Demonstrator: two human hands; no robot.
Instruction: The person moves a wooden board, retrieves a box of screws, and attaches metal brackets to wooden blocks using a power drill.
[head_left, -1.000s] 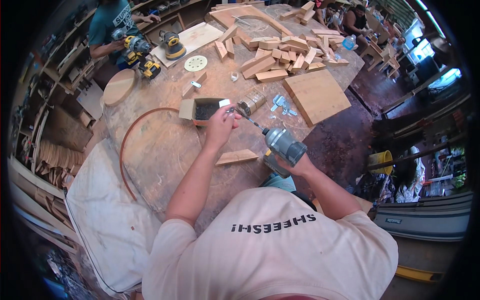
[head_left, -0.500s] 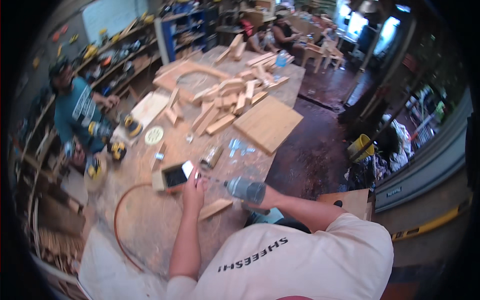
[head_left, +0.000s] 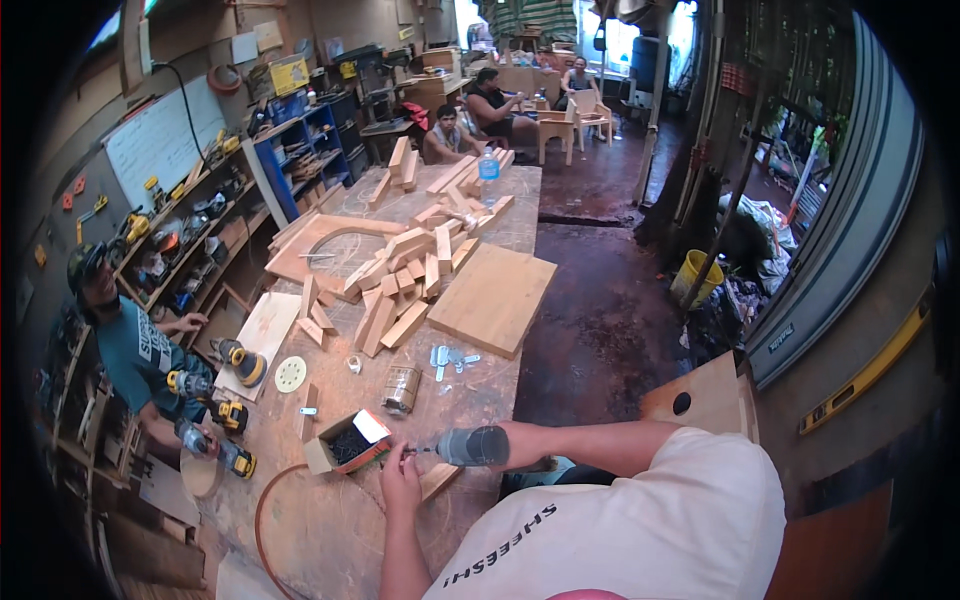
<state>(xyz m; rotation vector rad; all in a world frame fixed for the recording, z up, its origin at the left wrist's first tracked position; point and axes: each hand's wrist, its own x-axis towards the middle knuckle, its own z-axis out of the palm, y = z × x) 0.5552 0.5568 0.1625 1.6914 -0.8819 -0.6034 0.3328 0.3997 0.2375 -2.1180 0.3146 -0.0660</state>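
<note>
The right hand (head_left: 505,447) is gripping a grey drill (head_left: 472,446), fingers wrapped round its body, though the hand itself is mostly hiding behind the tool. The drill is lying level over the near edge of the bench (head_left: 330,520), its bit pointing left toward an open screw box (head_left: 347,444). The left hand (head_left: 400,484) is hovering just near of the bit, fingers curling up toward its tip; whether it is pinching a screw is too small to tell. A wood wedge (head_left: 440,480) is lying just right of that hand. Farther off, a jar (head_left: 401,388) is standing beside a square board (head_left: 493,297) and a heap of offcuts (head_left: 405,285). At the far left, another person (head_left: 130,345) is working with yellow tools (head_left: 225,415).
</note>
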